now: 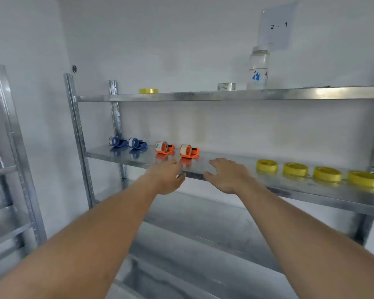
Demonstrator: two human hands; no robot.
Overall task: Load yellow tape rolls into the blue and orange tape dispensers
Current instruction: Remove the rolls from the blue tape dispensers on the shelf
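Two blue tape dispensers (pixel 117 141) (pixel 137 143) and two orange tape dispensers (pixel 164 147) (pixel 189 151) stand in a row on the middle metal shelf (pixel 225 164). Several yellow tape rolls lie flat to the right, the nearest (pixel 266 166) and the farthest (pixel 365 179). My left hand (pixel 166 176) hovers at the shelf's front edge, just below the orange dispensers, fingers relaxed and holding nothing. My right hand (pixel 227 175) reaches over the shelf edge between the dispensers and the rolls, fingers spread, empty.
On the top shelf (pixel 203 96) lie another yellow roll (pixel 148 91), a clear tape roll (pixel 226 86) and a plastic bottle (pixel 258 69). A paper sign reading 2 - 1 (pixel 277 26) hangs on the wall. A second metal rack (pixel 11 169) stands left. Lower shelves sit below.
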